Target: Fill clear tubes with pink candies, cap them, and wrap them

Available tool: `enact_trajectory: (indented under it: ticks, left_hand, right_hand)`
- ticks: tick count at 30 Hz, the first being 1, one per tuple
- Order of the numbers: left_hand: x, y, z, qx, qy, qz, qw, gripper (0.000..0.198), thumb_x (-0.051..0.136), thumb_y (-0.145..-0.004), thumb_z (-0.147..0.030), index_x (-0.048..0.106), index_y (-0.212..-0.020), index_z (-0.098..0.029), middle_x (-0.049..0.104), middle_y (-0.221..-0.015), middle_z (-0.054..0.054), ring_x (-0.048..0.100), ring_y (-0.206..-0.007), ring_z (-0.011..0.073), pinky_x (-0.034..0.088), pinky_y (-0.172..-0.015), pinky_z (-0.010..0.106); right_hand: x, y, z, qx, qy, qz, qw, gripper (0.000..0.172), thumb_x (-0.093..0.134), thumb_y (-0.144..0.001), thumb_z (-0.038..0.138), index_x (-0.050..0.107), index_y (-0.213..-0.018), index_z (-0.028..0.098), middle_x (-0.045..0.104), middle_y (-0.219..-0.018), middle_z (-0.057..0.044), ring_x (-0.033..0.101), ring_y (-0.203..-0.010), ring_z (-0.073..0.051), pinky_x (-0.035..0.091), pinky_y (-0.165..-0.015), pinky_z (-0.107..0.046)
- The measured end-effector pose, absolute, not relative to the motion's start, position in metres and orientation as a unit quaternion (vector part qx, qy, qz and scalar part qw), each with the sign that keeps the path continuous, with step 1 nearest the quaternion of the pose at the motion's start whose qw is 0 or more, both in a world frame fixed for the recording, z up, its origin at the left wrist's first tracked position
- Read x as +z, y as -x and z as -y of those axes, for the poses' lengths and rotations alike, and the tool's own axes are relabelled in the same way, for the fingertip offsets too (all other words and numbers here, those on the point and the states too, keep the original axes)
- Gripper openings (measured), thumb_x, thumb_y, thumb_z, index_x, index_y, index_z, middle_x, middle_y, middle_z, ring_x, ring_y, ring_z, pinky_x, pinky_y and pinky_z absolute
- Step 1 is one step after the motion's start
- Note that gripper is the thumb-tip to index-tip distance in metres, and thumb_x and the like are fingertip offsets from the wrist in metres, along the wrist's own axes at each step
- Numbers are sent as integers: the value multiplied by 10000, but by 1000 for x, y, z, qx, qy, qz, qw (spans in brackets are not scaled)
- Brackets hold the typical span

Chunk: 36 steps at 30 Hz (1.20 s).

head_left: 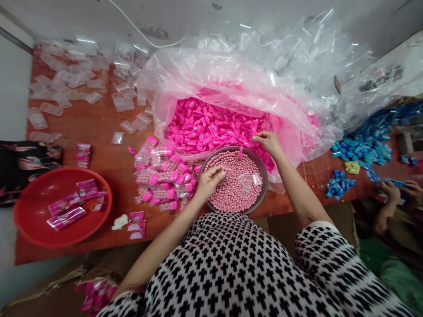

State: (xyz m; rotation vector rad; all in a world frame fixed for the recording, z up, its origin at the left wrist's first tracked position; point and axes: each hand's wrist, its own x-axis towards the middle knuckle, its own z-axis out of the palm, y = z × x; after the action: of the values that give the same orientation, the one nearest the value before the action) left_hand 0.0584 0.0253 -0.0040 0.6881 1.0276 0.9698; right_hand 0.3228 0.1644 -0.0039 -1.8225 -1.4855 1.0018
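Observation:
My left hand (211, 180) is closed in a pinch above the left part of a dark bowl (263, 193). A faint clear plastic edge shows at its fingertips, seemingly a small clear container. Small round pink balls (228, 193) fill the bowl. Two clear plastic pieces (245, 182) and one pink plastic cap (240, 152) lie on them. Over the front right of a heap of pink plastic caps (205, 125), my right hand (269, 143) has thumb and fingers pinched together. Whatever is between those fingertips blends into the pink heap behind.
Left of the bowl lie ball-filled containers with pink caps (161, 176). A red basin (26, 224) holds pink packets (66, 204). Clear containers (59, 83) lie scattered behind. A large clear bag (211, 64) surrounds the caps. At right, a co-worker's hands (393, 193) are near blue pieces (363, 147).

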Motion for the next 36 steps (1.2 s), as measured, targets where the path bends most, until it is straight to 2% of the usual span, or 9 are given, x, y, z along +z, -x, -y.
enact_trajectory:
  ticks: [5,9,13,18,23,26,29,33,36]
  left_hand:
    - [5,-59,-16,457,-301,-454,703,416,744,-671,-418,677,-981,-149,713,-978,72,668,-849,192,582,-759,357]
    - [8,-53,-8,479,-273,-456,699,408,760,-657,-401,683,-976,-159,714,-986,70,670,-835,175,580,-756,327]
    - [12,-55,-5,509,-272,-449,683,391,749,-673,-397,680,-983,-170,705,-1034,72,670,-839,168,574,-767,315]
    - [21,-66,-6,564,-265,-415,663,403,721,-699,-436,647,-1012,-193,686,-1070,58,667,-923,197,560,-826,368]
    - [28,-70,-2,577,-265,-439,636,416,725,-681,-468,646,-974,-182,700,-992,52,668,-891,198,561,-813,371]
    - [32,-67,3,562,-300,-440,633,408,720,-694,-451,660,-987,-174,703,-1008,63,662,-922,207,549,-833,370]
    - [33,-62,7,541,-357,-437,623,370,680,-741,-437,678,-999,-171,708,-1017,69,660,-936,211,537,-847,368]
    - [29,-57,11,508,-454,-479,554,323,647,-776,-404,704,-1001,-180,717,-1005,62,658,-940,211,514,-877,357]
    - [23,-57,14,494,-494,-503,509,311,627,-794,-379,708,-1020,-183,721,-994,58,661,-914,207,513,-848,341]
  right_hand:
    - [14,-310,-156,446,667,461,378,245,714,-564,315,627,-736,165,610,-677,29,553,-622,-107,424,-565,-220]
    - [30,-300,-143,536,619,424,387,264,725,-564,322,581,-725,169,625,-659,24,574,-568,-91,432,-524,-200]
    - [48,-284,-117,604,557,437,366,329,756,-582,333,624,-838,174,640,-645,29,578,-545,-91,466,-543,-210]
    - [64,-248,-68,654,486,519,259,353,738,-672,387,697,-963,192,693,-819,-3,620,-642,-114,526,-643,-255]
    - [59,-223,-31,549,473,622,296,368,667,-752,456,699,-1041,229,683,-1027,-34,633,-914,-186,529,-809,-327]
    - [53,-224,-24,533,478,624,314,405,680,-738,470,691,-1047,207,687,-975,-40,636,-836,-180,541,-759,-330]
    - [57,-234,-25,500,495,635,319,398,624,-788,481,680,-1063,198,690,-933,-38,638,-753,-164,544,-711,-324]
    - [78,-242,-26,336,475,753,307,346,567,-855,414,642,-1141,235,680,-1087,-54,635,-978,-202,497,-897,-364]
    - [85,-238,-24,263,418,833,250,324,488,-910,367,616,-1171,223,672,-1120,-76,622,-1031,-204,479,-939,-356]
